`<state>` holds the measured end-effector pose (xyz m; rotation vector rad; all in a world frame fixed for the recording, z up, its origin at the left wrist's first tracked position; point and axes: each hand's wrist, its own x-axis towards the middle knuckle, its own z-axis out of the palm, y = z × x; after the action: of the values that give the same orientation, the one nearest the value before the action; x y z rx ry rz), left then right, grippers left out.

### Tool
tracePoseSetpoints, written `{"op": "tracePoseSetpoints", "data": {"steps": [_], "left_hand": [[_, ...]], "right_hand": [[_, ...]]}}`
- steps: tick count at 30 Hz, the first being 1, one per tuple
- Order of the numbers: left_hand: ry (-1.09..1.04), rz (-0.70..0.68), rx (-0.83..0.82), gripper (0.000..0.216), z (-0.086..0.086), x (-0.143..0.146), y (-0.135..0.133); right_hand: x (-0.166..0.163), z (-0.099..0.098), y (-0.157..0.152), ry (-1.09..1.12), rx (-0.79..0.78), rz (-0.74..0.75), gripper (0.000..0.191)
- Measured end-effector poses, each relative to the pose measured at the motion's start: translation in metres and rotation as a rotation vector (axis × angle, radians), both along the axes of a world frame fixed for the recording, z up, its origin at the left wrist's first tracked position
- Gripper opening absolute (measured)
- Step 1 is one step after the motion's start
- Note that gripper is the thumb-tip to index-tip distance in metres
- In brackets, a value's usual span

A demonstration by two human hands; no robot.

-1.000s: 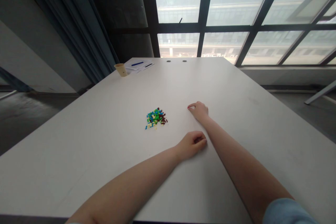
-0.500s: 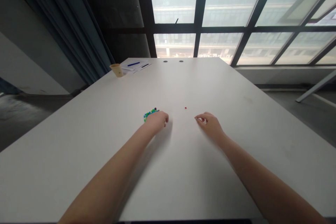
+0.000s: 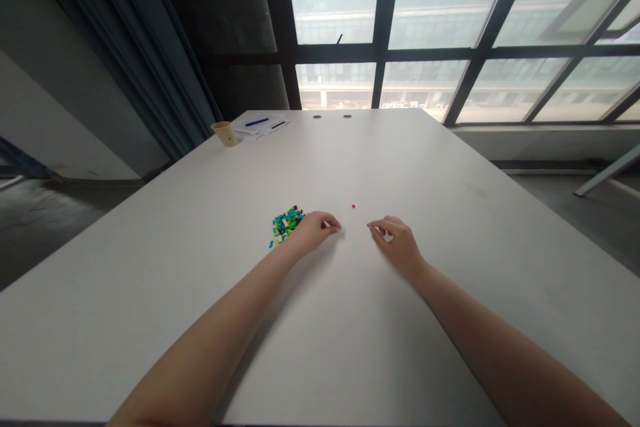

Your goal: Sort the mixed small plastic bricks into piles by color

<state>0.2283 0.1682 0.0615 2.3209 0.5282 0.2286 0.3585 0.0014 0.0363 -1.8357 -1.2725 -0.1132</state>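
Observation:
A pile of tiny building bricks (image 3: 284, 223) in green, blue, yellow and dark red lies left of centre on the white table (image 3: 310, 333). My left hand (image 3: 315, 229) is just right of the pile and hides part of it. Its thumb and fingers are pinched together, pointing right; whatever is between them is too small to make out. Facing it, my right hand (image 3: 400, 243) also holds a pinch, with a tiny something at the fingertips that I cannot name. One small red brick (image 3: 353, 206) lies alone beyond the gap between both hands.
At the far left edge stands a tan paper cup (image 3: 226, 135). Beside it are white papers (image 3: 267, 128) with a blue pen (image 3: 257, 122) on them. Two round dark discs (image 3: 317, 117) are set near the far edge, before the windows.
My left hand has moved right, away from the brick pile and toward my right hand, uncovering more of the bricks. The right hand and the lone red brick have hardly moved.

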Motion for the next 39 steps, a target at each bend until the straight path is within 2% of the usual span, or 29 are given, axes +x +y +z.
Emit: {"op": "tracePoseSetpoints", "data": {"steps": [1,3,5,7,11,22,28,32,33,35,37,39], "left_hand": [[-0.117,-0.018,-0.172,0.019,-0.004,0.004,-0.011],[-0.323,0.072,-0.475,0.023,-0.013,0.01,-0.034],[-0.428,0.149,-0.604,0.021,-0.021,0.013,-0.05],[-0.489,0.187,-0.619,0.017,-0.025,0.012,-0.056],[-0.545,0.206,-0.585,0.013,-0.024,0.01,-0.051],[-0.56,0.158,-0.683,0.013,-0.024,0.013,-0.051],[-0.518,0.106,-0.636,0.019,-0.025,0.014,-0.05],[-0.459,0.151,-0.487,0.021,-0.026,0.013,-0.05],[-0.434,0.155,-0.426,0.02,-0.026,0.013,-0.05],[-0.375,0.097,-0.287,0.019,-0.024,0.01,-0.052],[-0.311,-0.043,-0.166,0.019,-0.022,0.007,-0.056],[-0.264,-0.21,-0.084,0.018,-0.018,0.004,-0.06]], "right_hand": [[0.0,0.001,0.0,0.025,0.014,-0.008,0.018],[0.001,0.003,-0.002,0.077,0.05,-0.022,0.018],[0.0,0.005,-0.003,0.109,0.091,-0.019,0.019],[-0.001,0.007,-0.004,0.114,0.125,0.008,0.019],[-0.005,0.008,-0.005,0.088,0.153,0.065,0.015],[-0.012,0.008,-0.002,0.074,0.172,0.111,0.014],[-0.016,0.007,-0.001,0.088,0.137,0.098,0.014],[0.002,0.01,0.001,0.04,0.09,0.065,0.014],[0.012,0.01,0.002,0.023,0.06,0.021,0.015],[0.036,0.009,0.003,0.008,-0.001,-0.158,0.016],[0.058,0.003,0.005,0.052,-0.102,-0.349,0.019],[0.073,-0.005,0.007,0.092,-0.197,-0.448,0.021]]}}
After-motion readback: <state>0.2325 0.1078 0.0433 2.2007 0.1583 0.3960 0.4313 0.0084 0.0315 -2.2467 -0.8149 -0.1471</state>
